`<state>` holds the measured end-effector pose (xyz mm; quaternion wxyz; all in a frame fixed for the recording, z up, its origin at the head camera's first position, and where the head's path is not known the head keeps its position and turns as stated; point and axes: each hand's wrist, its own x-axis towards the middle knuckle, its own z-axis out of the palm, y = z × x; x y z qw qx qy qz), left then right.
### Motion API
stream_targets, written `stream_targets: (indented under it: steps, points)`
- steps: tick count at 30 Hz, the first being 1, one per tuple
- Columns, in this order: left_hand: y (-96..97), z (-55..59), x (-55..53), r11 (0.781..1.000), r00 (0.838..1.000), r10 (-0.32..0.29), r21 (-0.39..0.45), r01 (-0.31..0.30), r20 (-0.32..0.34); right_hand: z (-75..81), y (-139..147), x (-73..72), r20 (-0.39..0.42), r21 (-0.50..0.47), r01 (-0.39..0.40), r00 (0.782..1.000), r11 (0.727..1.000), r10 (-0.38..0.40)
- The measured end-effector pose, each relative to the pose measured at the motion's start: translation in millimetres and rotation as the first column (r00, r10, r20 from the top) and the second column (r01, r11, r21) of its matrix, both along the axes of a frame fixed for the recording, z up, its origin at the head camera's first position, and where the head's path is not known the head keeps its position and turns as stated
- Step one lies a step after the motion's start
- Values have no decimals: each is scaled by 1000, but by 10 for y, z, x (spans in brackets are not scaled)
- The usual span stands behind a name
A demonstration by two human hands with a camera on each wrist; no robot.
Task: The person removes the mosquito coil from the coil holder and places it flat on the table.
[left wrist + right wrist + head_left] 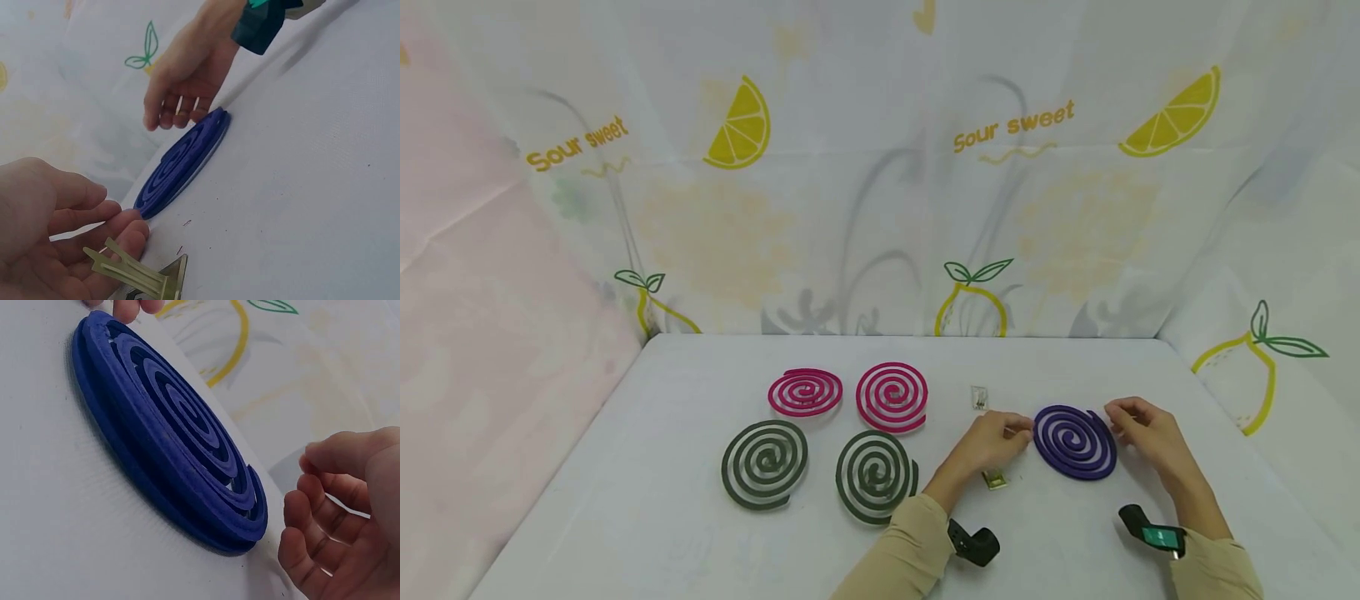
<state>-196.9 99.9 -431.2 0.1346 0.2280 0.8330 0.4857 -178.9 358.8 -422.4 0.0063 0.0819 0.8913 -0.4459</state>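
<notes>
A purple mosquito coil, two layers thick in the right wrist view, lies flat on the white table between both hands. My left hand is at its left side, fingers loosely bent, with fingertips right at the rim. On the opposite side my right hand hovers just off the edge, its relaxed fingers holding nothing. Below the left hand sits a small gold metal coil stand, partly hidden in the head view; its raised prongs show in the left wrist view.
Two pink coils lie at the back left of the table, with two dark green coils in front of them. A small silvery metal stand lies behind the left hand. A lemon-printed cloth hangs along the table's back edge.
</notes>
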Motion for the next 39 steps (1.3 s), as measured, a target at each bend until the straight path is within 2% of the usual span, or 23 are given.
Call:
stream_targets:
  steps: [4,11,18,26,31,39]
  points:
    - [-1,13,0,1000,1000,17,-10,-17,-18,23,-19,1,-31,-12,-1,1000,1000,0]
    - [-32,59,0,999,999,36,19,-36,-37,63,-56,-13,-100,-10,-15,995,1000,14]
    - [-86,148,-27,998,998,30,53,-27,-62,117,-114,-3,-130,-28,-36,991,999,32]
    - [-150,226,-30,999,998,-3,46,7,-70,158,-193,7,-142,-18,-67,988,998,64]
    - [-169,239,-33,999,994,-17,31,20,-104,164,-243,6,-172,-20,-93,981,995,88]
    - [-215,333,-9,999,983,-34,26,39,-178,211,-344,20,-215,-23,-148,967,989,140]
